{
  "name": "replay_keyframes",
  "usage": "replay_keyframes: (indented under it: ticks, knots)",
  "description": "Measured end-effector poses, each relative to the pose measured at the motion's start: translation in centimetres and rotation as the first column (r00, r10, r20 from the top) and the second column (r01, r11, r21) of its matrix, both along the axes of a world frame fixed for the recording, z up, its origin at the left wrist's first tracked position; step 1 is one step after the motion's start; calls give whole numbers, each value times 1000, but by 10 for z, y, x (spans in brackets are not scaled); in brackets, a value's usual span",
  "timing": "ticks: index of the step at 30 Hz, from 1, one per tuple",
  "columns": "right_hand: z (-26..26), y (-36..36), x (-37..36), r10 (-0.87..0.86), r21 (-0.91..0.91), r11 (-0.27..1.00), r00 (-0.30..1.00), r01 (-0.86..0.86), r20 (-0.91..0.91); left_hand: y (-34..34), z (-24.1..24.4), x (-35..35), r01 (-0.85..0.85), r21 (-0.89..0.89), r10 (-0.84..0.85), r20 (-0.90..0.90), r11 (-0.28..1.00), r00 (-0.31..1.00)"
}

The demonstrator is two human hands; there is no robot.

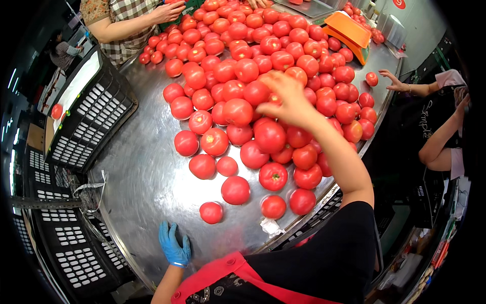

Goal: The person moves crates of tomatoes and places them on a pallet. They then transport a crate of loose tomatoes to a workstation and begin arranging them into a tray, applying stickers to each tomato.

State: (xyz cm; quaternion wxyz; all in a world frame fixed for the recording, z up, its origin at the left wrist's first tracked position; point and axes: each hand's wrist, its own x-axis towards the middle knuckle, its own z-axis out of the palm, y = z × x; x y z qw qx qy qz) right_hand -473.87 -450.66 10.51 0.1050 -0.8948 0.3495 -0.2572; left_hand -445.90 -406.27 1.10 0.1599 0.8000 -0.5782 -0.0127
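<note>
A large heap of red tomatoes (238,112) spreads over a stainless steel table (144,159). My bare right hand (288,98) reaches over the middle of the heap, slightly blurred. Its thumb and fingers are spread beside a tomato (256,92); whether they touch it is unclear. My left hand (174,244), in a blue disposable glove, rests on the metal near the front edge, fingers apart and holding nothing. Closest to it is a small loose tomato (211,212). Other tomatoes lie singly at the heap's near side, one with a green stem scar (273,176) facing up.
Black plastic crates (95,114) stand along the left edge. A crumpled white tissue (272,227) lies at the front. An orange-topped scale (347,30) sits at the back right. One co-worker's hand (167,12) is at the back left; another's hand (395,80) is beside a tomato (371,79) on the right.
</note>
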Motion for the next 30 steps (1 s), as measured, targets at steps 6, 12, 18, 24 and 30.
replay_keyframes:
  ticks: [6,12,18,24,30]
  knots:
    - [-4,32,57,90,-57,992,948,-113,-306,0,1,2,-7,-3,7,-18,1000,1000]
    - [-5,25,75,160,-77,978,938,-192,-308,3,0,4,-24,3,24,-22,1000,999]
    - [-6,31,73,82,-188,970,940,-151,-330,3,-2,7,-21,-18,21,-45,1000,999]
    - [-12,28,69,145,-190,967,979,-171,-145,5,-6,8,-33,-15,32,-66,999,997]
    - [15,8,26,-20,-90,993,885,70,466,6,-6,7,-56,1,56,-71,998,996]
